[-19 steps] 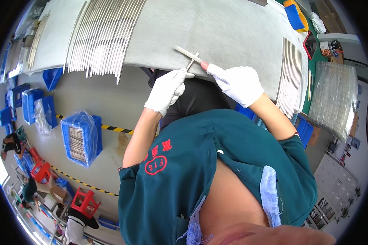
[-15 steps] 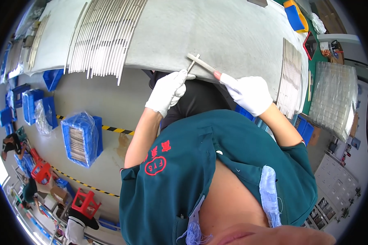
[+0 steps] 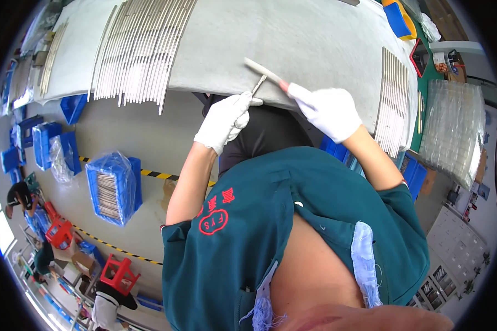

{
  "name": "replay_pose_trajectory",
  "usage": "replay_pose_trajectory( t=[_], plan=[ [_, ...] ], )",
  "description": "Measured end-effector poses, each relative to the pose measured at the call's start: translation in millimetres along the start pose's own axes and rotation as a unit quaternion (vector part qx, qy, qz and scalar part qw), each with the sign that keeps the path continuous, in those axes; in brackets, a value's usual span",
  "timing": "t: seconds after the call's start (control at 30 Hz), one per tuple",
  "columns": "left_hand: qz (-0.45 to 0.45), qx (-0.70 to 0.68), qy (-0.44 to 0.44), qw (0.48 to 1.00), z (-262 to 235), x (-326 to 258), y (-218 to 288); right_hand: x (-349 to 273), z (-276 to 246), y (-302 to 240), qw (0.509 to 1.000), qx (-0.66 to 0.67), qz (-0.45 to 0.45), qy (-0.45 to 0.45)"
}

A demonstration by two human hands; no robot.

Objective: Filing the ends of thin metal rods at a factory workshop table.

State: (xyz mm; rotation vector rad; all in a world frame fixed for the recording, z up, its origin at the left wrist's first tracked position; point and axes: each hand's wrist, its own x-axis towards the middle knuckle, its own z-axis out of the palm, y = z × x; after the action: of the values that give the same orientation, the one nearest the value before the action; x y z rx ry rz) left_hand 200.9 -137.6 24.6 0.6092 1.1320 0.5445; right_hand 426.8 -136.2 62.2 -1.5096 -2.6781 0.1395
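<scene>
My left hand (image 3: 225, 121), in a white glove, is closed around a thin metal rod (image 3: 258, 86) at the table's front edge. The rod's small wider end sticks out up and to the right. My right hand (image 3: 330, 113), gloved too with a reddish fingertip showing, grips a flat pale stick (image 3: 259, 68) that points up and left over the table. The stick lies at the rod's end; whether the two touch I cannot tell.
Long rows of metal rods (image 3: 141, 52) lie on the grey-covered table (image 3: 292, 41) at left, and a shorter row (image 3: 391, 102) at right. A blue crate (image 3: 113, 190) of rods stands on the floor. Plastic-wrapped trays (image 3: 453, 129) are at far right. People work at lower left.
My right hand has moved up and left, sliding the stick farther past the rod's end. My left hand and the rod have barely shifted.
</scene>
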Motion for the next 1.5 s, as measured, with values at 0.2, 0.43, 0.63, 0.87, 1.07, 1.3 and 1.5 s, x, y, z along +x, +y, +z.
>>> replay_pose_trajectory(
  t=[0.2,0.43,0.63,0.87,1.07,1.3,1.5],
  plan=[
    [0.012,0.009,0.006,1.0,0,1,-2,-1,4,16,0.996,0.034,0.026,0.081],
    [0.01,-0.012,-0.001,1.0,3,1,-3,-12,-2,3,0.998,-0.043,-0.028,-0.019],
    [0.006,-0.004,0.011,1.0,3,3,-5,-9,2,2,0.999,-0.033,-0.029,-0.012],
    [0.027,-0.064,0.002,0.998,14,5,-10,-26,-8,6,0.99,0.076,0.092,0.075],
    [0.044,-0.131,-0.002,0.99,22,6,-19,-9,7,-6,0.995,0.034,0.092,0.011],
    [0.102,-0.114,0.093,0.984,38,8,-26,-13,10,-28,0.996,0.063,0.015,0.063],
    [0.114,-0.144,0.092,0.979,36,12,-33,1,22,-34,0.998,0.019,0.045,0.049]
  ],
)
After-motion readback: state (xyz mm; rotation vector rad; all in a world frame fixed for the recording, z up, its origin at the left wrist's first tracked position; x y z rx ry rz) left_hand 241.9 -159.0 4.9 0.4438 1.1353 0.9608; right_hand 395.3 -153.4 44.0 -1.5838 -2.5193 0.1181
